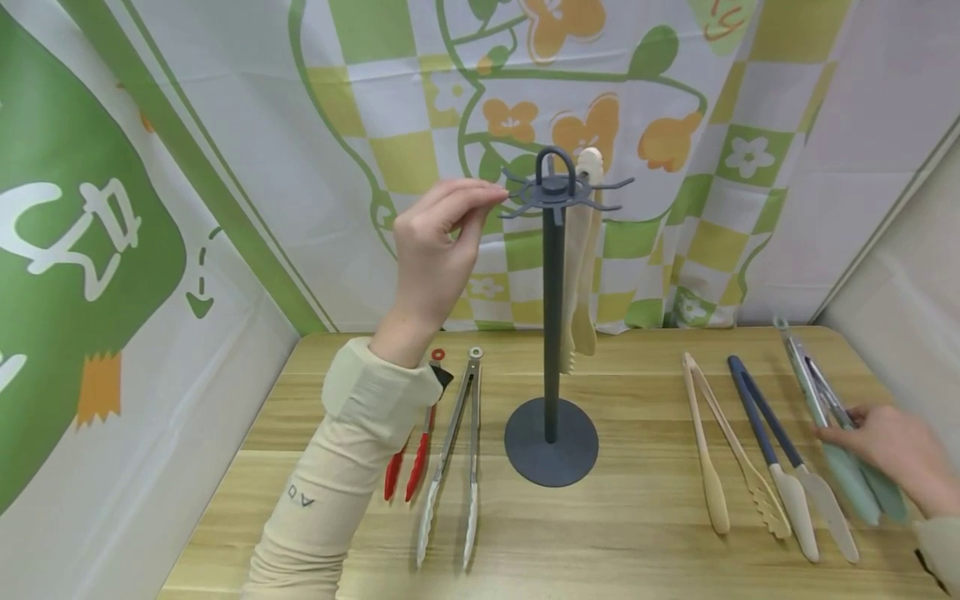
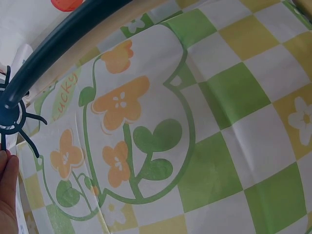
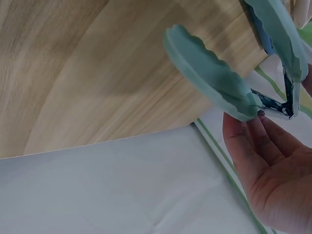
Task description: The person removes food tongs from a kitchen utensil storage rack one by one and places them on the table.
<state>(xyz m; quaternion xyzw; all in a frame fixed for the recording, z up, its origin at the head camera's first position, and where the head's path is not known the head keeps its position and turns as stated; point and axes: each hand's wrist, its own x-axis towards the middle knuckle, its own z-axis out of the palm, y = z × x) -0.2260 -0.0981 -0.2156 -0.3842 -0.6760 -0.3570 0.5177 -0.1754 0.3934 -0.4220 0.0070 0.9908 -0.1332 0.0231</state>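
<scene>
In the head view my left hand point(image 1: 438, 246) pinches the tip of a hook on a dark grey hanging stand point(image 1: 553, 333), at its left side. The left wrist view shows those fingertips at a hook of the stand point(image 2: 30, 142). A pair of cream tongs point(image 1: 577, 283) hangs from the stand's far right side. At the table's right end my right hand point(image 1: 892, 446) grips teal-tipped metal tongs point(image 1: 851, 487) by the middle. Seen from the right wrist, these tongs point(image 3: 209, 78) have spread arms with scalloped teal heads, and my fingers hold them near one head's base.
Red-tipped tongs point(image 1: 417, 467) and long steel tongs point(image 1: 473, 467) lie left of the stand, partly under my left forearm. Beige tongs point(image 1: 705, 458) and navy-handled tongs point(image 1: 757, 417) lie to the right on the wooden table point(image 1: 637, 500). A patterned cloth point(image 1: 420, 108) hangs behind.
</scene>
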